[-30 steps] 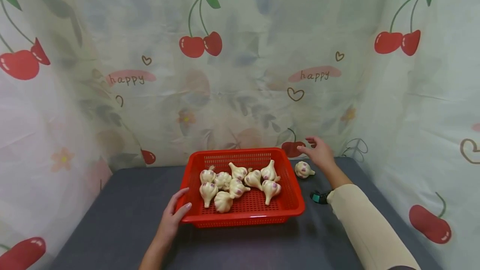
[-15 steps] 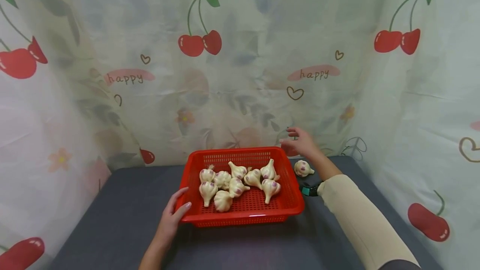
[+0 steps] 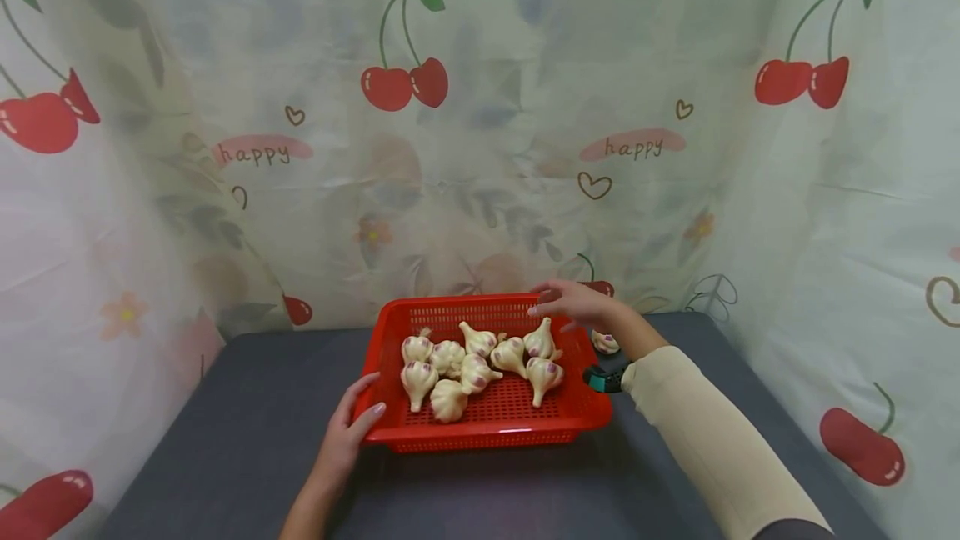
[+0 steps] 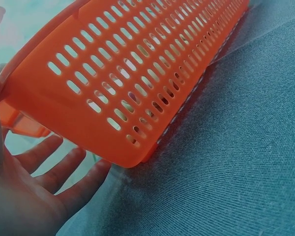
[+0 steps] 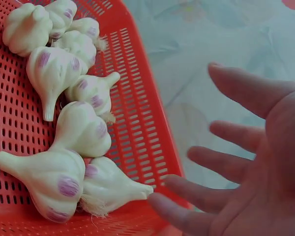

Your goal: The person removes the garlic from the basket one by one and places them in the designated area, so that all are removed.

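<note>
A red plastic basket [image 3: 491,433] stands on the dark table, with several garlic bulbs [image 3: 448,401] lying inside. My left hand [image 3: 342,432] holds its left end, thumb over the rim; in the left wrist view the other fingers [image 4: 78,189] reach along the outside of the end wall. Over the back right corner my right hand [image 3: 573,304] hovers with nothing in it. The right wrist view shows its fingers [image 5: 221,162] spread apart, beside the rim and near the closest bulbs. One more garlic bulb [image 3: 604,343] lies outside the basket on the right, partly hidden by my right forearm.
The dark table [image 3: 277,415] extends left, right and in front of the basket. A patterned curtain [image 3: 480,190] hangs close behind the basket and along both sides. A black wrist device [image 3: 604,379] sits under my right wrist.
My right hand has moved left from above the loose garlic bulb to over the basket's back right corner. The left hand, basket and bulbs have stayed where they were.
</note>
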Available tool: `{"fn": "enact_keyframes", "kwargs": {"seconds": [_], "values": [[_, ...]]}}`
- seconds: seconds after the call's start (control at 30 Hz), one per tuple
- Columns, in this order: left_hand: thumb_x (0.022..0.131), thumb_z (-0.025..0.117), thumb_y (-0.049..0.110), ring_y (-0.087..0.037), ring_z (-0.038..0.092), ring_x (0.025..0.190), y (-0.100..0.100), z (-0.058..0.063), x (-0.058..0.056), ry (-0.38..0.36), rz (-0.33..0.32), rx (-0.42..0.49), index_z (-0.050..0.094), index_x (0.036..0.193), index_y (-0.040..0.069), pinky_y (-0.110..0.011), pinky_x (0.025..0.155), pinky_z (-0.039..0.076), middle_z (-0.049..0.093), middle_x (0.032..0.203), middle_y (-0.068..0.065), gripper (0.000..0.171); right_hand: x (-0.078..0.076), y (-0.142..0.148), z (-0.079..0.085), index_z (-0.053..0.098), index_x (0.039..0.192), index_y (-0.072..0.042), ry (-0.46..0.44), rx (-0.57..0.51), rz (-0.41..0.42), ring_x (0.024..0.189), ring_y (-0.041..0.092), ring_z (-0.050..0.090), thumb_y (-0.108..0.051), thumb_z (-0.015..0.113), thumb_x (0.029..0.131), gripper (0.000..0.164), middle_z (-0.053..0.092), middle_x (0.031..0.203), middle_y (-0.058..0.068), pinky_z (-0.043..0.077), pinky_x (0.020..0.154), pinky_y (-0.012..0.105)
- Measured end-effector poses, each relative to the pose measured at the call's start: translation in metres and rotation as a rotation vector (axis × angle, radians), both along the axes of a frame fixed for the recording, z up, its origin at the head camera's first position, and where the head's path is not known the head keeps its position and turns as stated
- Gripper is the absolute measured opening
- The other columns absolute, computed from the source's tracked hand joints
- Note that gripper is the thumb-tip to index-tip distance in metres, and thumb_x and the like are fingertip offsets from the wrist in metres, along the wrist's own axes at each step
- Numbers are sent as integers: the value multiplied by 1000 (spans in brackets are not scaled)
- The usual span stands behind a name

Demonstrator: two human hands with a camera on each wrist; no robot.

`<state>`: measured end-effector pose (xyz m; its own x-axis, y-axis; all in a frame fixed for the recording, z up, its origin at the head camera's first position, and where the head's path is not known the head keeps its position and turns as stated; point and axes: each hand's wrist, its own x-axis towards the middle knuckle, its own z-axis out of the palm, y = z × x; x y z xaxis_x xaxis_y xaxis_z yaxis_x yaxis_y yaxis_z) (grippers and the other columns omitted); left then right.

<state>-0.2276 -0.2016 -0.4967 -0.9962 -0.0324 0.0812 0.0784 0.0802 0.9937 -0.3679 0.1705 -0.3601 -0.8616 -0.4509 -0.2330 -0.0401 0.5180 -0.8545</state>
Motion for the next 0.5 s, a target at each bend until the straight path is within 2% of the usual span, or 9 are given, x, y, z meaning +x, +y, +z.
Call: {"fn": "enact_keyframes", "kwargs": {"seconds": [0.33, 0.5], "values": [[98, 58, 24, -39, 48, 120, 0, 0, 2, 22, 9, -16, 39, 146, 11, -46, 95, 45, 36, 148, -18, 53, 3, -11, -14, 40, 145, -3, -151, 126, 124, 128, 44, 41, -28, 65, 93, 63, 42, 145, 17, 42, 95, 57], [98, 58, 25, -39, 47, 121, 1, 2, 2, 15, 8, -7, 38, 146, 12, -47, 96, 44, 35, 148, -17, 54, 6, -20, -20, 47, 138, 2, -151, 229, 167, 124, 44, 46, -23, 62, 95, 52, 48, 138, 16, 43, 97, 53]]}}
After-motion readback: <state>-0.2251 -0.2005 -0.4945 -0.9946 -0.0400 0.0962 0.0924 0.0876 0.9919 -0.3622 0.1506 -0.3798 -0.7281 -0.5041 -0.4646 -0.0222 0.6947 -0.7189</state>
